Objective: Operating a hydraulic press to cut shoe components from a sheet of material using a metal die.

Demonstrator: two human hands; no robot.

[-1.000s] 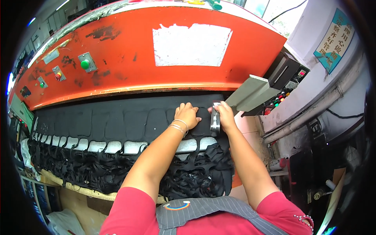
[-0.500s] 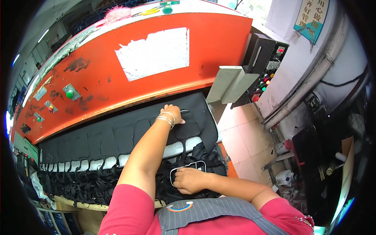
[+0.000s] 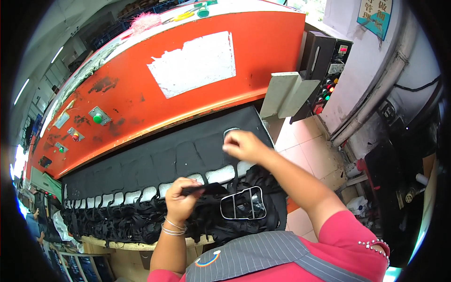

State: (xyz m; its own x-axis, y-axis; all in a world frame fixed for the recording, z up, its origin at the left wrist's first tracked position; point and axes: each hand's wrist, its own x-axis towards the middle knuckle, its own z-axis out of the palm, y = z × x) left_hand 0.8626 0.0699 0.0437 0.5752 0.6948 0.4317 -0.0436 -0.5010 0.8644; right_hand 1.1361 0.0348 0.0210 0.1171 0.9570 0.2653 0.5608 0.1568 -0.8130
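My left hand [image 3: 182, 199] is closed on a flat black fabric piece [image 3: 209, 189], held above the near edge of the black sheet. My right hand [image 3: 246, 146] is over the right part of the black sheet [image 3: 159, 160]; its fingers look curled but are blurred, so whether they hold anything is unclear. A curved pale edge shows in the sheet just beyond them. A metal cutting die [image 3: 221, 207], a rounded frame with crossbars, lies by itself on the black scraps [image 3: 141, 221] at the near right. White scalloped gaps [image 3: 218, 176] run along the sheet's near edge.
Behind the sheet stands an orange machine beam [image 3: 268, 51] with a green button [image 3: 97, 118] at its left. A grey metal bracket [image 3: 282, 96] and a black control box [image 3: 324, 66] are at the right. Scissors with yellow handles [image 3: 183, 16] lie on top.
My right hand has let go of the cutting die and moved up over the sheet. My left hand has come back toward me from the sheet and now holds the black fabric piece.
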